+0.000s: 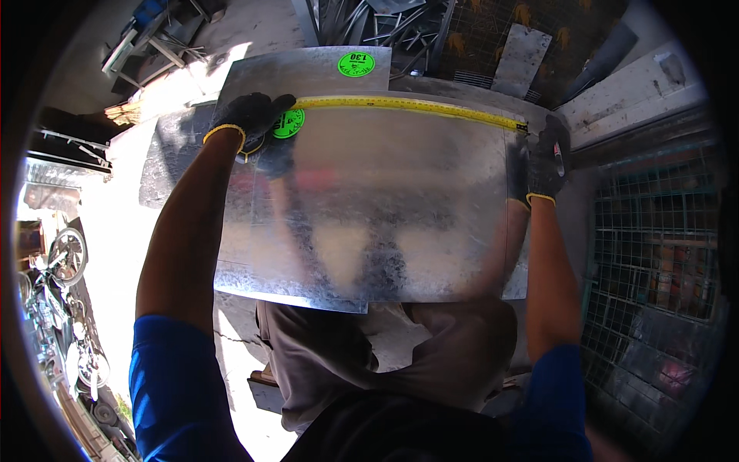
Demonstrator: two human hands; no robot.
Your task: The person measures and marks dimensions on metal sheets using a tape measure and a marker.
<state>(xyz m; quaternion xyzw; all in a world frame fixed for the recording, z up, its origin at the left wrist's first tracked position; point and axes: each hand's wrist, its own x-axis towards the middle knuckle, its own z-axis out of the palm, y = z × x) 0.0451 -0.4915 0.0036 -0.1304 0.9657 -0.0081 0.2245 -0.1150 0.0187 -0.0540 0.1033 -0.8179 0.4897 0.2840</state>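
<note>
A large shiny metal sheet [385, 192] lies before me, its surface mirroring my arms. Along its far part runs a yellow tape measure [408, 102], drawn out from left to right. My left hand [250, 115], in a black glove with a yellow cuff, is closed on the tape measure at the left end. Its case is mostly hidden under the glove. My right hand [548, 158], gloved the same way, is closed beside the tape's hooked end. A slim pale pen-like thing [559, 156] with some red shows against that glove. Whether those fingers touch the tape cannot be made out.
Another metal sheet [308, 73] with a round green sticker [356, 65] sits at the far side. A second green sticker [289, 123] is near my left hand. Wire mesh [654, 239] stands at right, metal scraps [392, 31] lie beyond, and bicycles [69, 258] are at left.
</note>
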